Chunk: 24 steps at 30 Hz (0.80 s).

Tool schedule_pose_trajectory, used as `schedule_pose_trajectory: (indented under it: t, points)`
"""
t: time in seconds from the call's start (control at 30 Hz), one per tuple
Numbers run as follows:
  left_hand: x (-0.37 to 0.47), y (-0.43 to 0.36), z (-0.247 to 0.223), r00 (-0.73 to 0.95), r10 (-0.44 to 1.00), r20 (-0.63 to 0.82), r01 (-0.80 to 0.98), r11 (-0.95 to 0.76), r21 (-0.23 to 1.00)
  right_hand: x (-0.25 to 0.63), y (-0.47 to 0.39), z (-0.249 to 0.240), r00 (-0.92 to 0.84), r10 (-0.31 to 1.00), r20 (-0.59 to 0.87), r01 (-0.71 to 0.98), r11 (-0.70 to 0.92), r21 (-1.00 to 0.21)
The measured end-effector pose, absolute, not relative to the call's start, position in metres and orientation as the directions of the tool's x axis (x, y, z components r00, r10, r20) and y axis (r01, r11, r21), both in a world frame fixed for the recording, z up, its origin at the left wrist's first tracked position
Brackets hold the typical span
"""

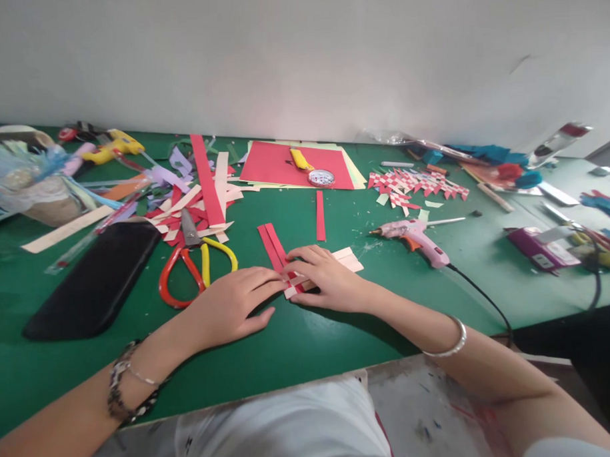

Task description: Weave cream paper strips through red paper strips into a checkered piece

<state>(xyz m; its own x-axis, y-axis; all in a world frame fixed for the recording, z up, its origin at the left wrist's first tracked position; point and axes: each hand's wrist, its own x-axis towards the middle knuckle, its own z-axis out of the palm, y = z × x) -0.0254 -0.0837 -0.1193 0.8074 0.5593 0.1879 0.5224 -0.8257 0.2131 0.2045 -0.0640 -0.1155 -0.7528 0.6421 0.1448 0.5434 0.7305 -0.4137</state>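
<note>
Your woven paper piece lies flat on the green tabletop, right in front of you, between and partly under your hands; two red strips run out of it toward the far left, pale strips stick out to the right, and a small red-and-pale check shows where they cross; the middle is hidden by your fingers.

The strips are thin, matt paper, straight-edged and narrow; a loose red strip lies alone just beyond; the tabletop is smooth with a dull shine; to the left, scissors with one red and one yellow handle loop rest by a tangled heap of paper strips; to the right lies a pink glue gun, its plastic body rounded.

Your left hand is open and fairly flat, thumb held apart, fingertips touching the weave's left edge; your right hand arches over the weave with loosely bent fingers, thumb along the near edge; whether it pinches the paper, you cannot tell from here.
</note>
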Motion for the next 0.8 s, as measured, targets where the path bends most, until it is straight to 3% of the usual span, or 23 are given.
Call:
schedule_pose_trajectory:
  t: [0.27, 0.63, 0.8]
  points:
    - [-0.028, -0.082, -0.121, 0.850, 0.497, 0.178, 0.477, -0.867, 0.144, 0.219, -0.050, -0.109, -0.835, 0.539, 0.108, 0.408, 0.740, -0.534]
    - [-0.036, -0.082, -0.119, 0.870, 0.475, 0.130, 0.454, -0.876, 0.161, 0.219, -0.048, -0.110, -0.826, 0.548, 0.135, 0.408, 0.745, -0.529]
    - [-0.041, -0.088, -0.120, 0.827, 0.549, 0.119, 0.531, -0.833, 0.156, 0.220, -0.046, -0.112, -0.826, 0.548, 0.131, 0.410, 0.743, -0.529]
